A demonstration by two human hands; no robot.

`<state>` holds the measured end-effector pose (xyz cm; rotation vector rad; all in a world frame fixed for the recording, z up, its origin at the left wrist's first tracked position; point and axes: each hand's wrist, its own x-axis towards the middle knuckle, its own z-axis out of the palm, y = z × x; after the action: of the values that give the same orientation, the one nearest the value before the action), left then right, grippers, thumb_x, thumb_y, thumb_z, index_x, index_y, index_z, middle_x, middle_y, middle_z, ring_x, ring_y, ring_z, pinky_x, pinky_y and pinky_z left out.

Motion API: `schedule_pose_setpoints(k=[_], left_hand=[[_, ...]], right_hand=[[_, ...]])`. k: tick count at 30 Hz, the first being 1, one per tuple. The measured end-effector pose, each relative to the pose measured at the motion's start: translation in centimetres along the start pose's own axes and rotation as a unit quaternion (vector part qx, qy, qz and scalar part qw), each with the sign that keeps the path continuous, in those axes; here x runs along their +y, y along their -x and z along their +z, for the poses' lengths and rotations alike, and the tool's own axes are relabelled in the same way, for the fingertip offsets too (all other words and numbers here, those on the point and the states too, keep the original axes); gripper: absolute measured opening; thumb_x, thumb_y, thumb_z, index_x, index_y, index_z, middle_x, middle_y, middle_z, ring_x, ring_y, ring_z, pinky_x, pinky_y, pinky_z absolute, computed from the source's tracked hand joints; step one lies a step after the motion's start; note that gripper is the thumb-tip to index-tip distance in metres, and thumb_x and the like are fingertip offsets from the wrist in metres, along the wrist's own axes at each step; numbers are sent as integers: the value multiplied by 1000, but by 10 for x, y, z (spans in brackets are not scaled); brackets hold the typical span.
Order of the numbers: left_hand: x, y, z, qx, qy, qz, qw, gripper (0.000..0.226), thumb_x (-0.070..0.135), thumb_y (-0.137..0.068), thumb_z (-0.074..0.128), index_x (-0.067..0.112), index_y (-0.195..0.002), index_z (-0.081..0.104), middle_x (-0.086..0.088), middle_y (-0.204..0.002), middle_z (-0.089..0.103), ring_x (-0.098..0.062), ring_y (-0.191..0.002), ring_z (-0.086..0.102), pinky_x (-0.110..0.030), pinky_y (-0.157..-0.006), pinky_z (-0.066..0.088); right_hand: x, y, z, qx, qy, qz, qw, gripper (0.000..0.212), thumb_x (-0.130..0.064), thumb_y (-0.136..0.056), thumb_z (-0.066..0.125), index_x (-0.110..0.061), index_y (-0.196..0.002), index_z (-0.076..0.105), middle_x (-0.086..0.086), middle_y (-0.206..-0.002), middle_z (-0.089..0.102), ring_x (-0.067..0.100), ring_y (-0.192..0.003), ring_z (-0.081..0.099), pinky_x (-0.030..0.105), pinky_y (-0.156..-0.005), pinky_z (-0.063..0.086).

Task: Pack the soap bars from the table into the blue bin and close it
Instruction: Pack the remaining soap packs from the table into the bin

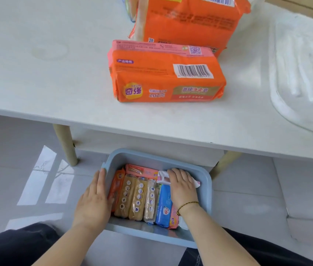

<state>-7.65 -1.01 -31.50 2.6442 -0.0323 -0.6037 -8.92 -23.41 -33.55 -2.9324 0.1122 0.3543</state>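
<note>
The blue bin (207,189) stands open on the floor under the table's front edge. Several wrapped soap bars stand side by side in it: tan ones (132,198), a blue one (164,204), an orange one (116,189). My left hand (94,200) grips the bin's left rim, fingers reaching inside. My right hand (182,187) lies flat inside the bin on a pink and white soap bar (163,177) at the far right. On the table lies an orange soap pack (163,77), with a larger orange pack (188,22) behind it.
A translucent white lid (303,77) lies on the white table (56,83) at the right. Table legs (65,144) stand beside the bin. My dark-trousered knees (17,246) flank the bin on a glossy tiled floor.
</note>
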Motion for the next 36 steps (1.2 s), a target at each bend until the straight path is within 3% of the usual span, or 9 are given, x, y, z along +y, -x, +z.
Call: schedule_pose_setpoints(k=[2,4,7,12,17,24,28,32,36], left_hand=[[1,0,0,-3,2,2,1000,72,29,-94,41,15,-143,-10,-6,-156,3,-24,-141,17,-35,-111,25],[2,1,0,-5,3,0,1000,74,28,-93,42,14,-143,-10,-6,-156,3,-25,-141,18,-36,-111,26],[2,2,-2,-11,-5,1,1000,76,28,-93,44,14,-143,-11,-7,-156,3,-26,-140,20,-37,-110,28],[4,3,-4,-14,-5,3,1000,76,26,-92,44,14,-143,-12,-7,-156,1,-26,-140,20,-37,-110,29],[5,4,-4,-14,-3,2,1000,76,26,-92,44,14,-143,-12,-6,-157,0,-26,-140,20,-37,-110,28],[1,0,-3,-25,-13,8,1000,77,30,-93,42,14,-142,-15,-6,-156,-1,-25,-141,19,-37,-111,28],[-1,1,-1,-21,-8,7,1000,75,30,-93,41,14,-142,-13,-7,-156,1,-25,-140,21,-38,-109,29],[1,1,-2,-20,-11,11,1000,75,32,-93,39,14,-142,-14,-6,-156,0,-24,-141,19,-36,-110,28],[1,1,-2,-29,-24,11,999,77,33,-93,40,14,-142,-17,-7,-156,-2,-24,-141,19,-36,-111,27]], right_hand=[[6,-1,1,-12,0,-14,1000,56,5,-70,63,-3,-125,53,14,-126,58,26,-118,55,38,-108,36],[11,-4,1,-78,-14,-22,997,63,0,-83,45,-11,-142,27,5,-147,32,18,-136,29,31,-117,12],[10,-6,1,-117,15,-15,993,68,-4,-88,37,-14,-147,4,1,-154,12,18,-141,10,31,-118,-2],[-10,18,7,-52,21,42,998,67,-15,-95,35,-10,-147,-6,6,-158,-4,24,-145,-7,27,-100,-39],[-20,23,10,-133,-3,99,986,65,-35,-98,25,-9,-145,-12,8,-155,-20,22,-143,-20,32,-113,-16],[-17,9,17,-198,19,91,976,66,-32,-98,23,-10,-143,-19,7,-153,-27,23,-140,-27,33,-103,-30],[-11,9,16,-214,-13,97,972,67,-32,-98,26,-11,-144,-17,6,-154,-25,21,-141,-26,31,-110,-21],[-13,18,15,-179,-36,195,964,67,-38,-97,24,-8,-145,-13,9,-155,-21,22,-143,-19,32,-116,-10],[-3,18,8,-254,-5,195,947,68,-38,-97,24,-8,-145,-14,10,-155,-21,23,-144,-16,33,-118,-7]])
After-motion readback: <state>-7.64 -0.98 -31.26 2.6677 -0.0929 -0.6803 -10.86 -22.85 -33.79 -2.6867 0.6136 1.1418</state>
